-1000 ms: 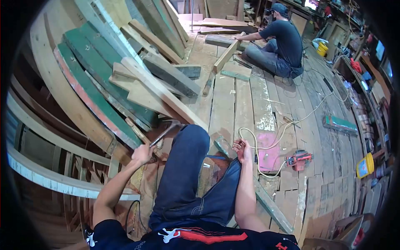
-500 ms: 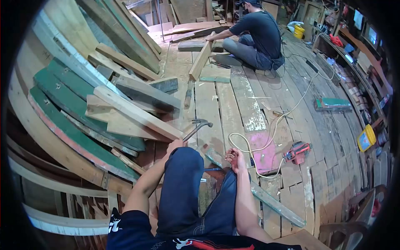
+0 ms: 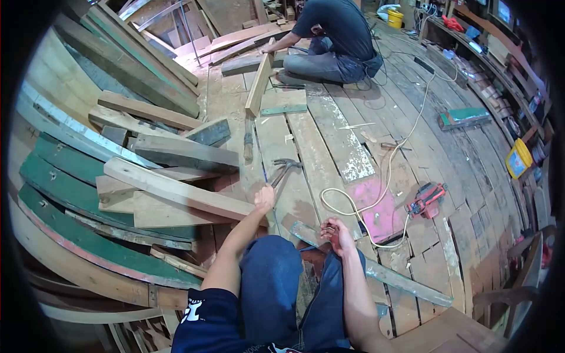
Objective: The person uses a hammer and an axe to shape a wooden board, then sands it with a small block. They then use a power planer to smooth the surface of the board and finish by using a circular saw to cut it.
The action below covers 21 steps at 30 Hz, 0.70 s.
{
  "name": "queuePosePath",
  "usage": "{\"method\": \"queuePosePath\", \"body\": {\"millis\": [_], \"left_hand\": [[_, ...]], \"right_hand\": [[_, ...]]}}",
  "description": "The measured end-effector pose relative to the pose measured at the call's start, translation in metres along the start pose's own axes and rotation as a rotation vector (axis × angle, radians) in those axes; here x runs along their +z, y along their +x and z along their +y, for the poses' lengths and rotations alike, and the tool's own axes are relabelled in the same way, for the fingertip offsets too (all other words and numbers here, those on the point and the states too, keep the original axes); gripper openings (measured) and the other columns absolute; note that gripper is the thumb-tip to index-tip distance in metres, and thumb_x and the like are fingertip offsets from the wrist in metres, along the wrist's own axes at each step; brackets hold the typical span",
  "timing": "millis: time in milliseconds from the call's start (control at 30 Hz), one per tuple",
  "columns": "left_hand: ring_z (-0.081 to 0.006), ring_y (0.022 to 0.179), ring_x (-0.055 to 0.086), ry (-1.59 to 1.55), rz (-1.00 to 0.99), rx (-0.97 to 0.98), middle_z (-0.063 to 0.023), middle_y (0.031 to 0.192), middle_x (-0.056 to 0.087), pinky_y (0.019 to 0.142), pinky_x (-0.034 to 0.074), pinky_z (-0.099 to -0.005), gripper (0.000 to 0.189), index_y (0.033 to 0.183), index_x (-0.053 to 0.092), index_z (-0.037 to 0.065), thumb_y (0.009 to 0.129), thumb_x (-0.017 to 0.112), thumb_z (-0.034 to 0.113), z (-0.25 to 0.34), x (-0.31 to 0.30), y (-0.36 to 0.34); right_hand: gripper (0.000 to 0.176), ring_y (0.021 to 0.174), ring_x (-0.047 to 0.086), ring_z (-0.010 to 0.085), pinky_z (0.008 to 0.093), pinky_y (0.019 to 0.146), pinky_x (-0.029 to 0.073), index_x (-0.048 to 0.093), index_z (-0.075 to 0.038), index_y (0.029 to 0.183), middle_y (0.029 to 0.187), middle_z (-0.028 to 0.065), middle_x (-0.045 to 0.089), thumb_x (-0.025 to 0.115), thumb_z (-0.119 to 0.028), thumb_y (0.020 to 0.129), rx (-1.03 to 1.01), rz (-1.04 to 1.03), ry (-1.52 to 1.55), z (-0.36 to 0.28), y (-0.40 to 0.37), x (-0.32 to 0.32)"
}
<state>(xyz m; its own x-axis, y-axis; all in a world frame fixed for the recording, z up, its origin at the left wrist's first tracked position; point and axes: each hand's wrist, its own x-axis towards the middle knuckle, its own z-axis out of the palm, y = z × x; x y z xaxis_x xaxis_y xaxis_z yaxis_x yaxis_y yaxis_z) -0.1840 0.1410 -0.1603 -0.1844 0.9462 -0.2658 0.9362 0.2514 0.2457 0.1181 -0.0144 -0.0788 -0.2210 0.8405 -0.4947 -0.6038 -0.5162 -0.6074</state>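
My left hand is wrapped around the handle of a claw hammer, held above the floorboards past my left knee. The hammer's head points away from me. Beside that forearm lies a pale wooden beam on a stack of timber. My right hand rests near my right knee, palm up, with loosely curled fingers apart and nothing visible in them. A worn green-painted wood strip runs under my right forearm.
A red power tool and a pale cord lie on the floor by a pink panel. Ahead, a seated person holds a plank. Green curved boards stand at left, a yellow bucket at right.
My left hand has moved forward, away from my knee, carrying the hammer. My view has shifted, and the right hand stays near the right knee.
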Motion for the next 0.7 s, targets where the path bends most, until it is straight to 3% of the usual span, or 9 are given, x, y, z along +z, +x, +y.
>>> {"method": "queuePosePath", "body": {"millis": [233,400,533,567,667,700], "left_hand": [[-0.0477,0.098,0.067,0.045,-0.073,0.070,-0.0308,0.102,0.068,0.086,0.054,-0.0555,0.044,0.124,0.050,-0.006,0.102,0.045,0.031,-0.032,0.025,0.004],[-0.0473,0.100,0.066,0.099,-0.082,0.207,-0.0312,0.104,0.068,0.083,0.055,-0.0522,0.044,0.130,0.047,-0.003,0.096,0.055,0.023,-0.064,0.038,0.016],[-0.0502,0.097,0.065,-0.155,-0.215,0.219,-0.0331,0.101,0.067,0.081,0.054,-0.0535,0.046,0.130,0.046,-0.001,0.090,0.062,0.015,-0.025,0.017,-0.010],[-0.0506,0.096,0.064,-0.176,-0.085,0.287,-0.0337,0.098,0.066,0.079,0.053,-0.0542,0.049,0.130,0.043,-0.002,0.090,0.063,0.017,-0.019,0.021,-0.014],[-0.0486,0.098,0.065,-0.055,-0.148,0.293,-0.0292,0.098,0.069,0.085,0.051,-0.0527,0.050,0.132,0.043,-0.001,0.090,0.064,0.014,0.009,0.003,-0.033],[-0.0468,0.099,0.065,-0.085,-0.047,0.445,-0.0285,0.099,0.069,0.085,0.052,-0.0514,0.050,0.132,0.043,-0.003,0.089,0.064,0.013,-0.013,0.031,-0.015]], "right_hand": [[0.018,0.072,0.065,0.0182,0.0318,0.064,0.055,0.057,-0.006,0.101,0.088,0.0097,0.065,0.058,-0.023,0.095,-0.010,0.003,0.004,0.000,-0.001,0.002],[0.019,0.071,0.065,0.0170,0.0304,0.062,0.053,0.058,-0.006,0.100,0.087,0.0092,0.066,0.060,-0.024,0.095,-0.041,0.051,-0.003,0.008,0.003,-0.001],[0.020,0.069,0.065,0.0166,0.0287,0.060,0.052,0.059,-0.006,0.098,0.085,0.0090,0.066,0.062,-0.026,0.094,-0.054,0.040,-0.012,0.010,0.000,-0.001],[0.020,0.068,0.065,0.0166,0.0282,0.060,0.052,0.060,-0.006,0.098,0.085,0.0090,0.066,0.063,-0.026,0.094,-0.063,0.020,-0.022,0.010,0.002,-0.001],[0.020,0.066,0.065,0.0165,0.0273,0.058,0.051,0.060,-0.006,0.097,0.085,0.0087,0.066,0.063,-0.026,0.094,-0.053,0.004,-0.026,0.010,0.003,-0.002],[0.020,0.066,0.065,0.0162,0.0269,0.057,0.051,0.060,-0.006,0.096,0.084,0.0084,0.066,0.063,-0.026,0.094,-0.058,-0.004,-0.032,0.009,0.004,-0.001]]}}
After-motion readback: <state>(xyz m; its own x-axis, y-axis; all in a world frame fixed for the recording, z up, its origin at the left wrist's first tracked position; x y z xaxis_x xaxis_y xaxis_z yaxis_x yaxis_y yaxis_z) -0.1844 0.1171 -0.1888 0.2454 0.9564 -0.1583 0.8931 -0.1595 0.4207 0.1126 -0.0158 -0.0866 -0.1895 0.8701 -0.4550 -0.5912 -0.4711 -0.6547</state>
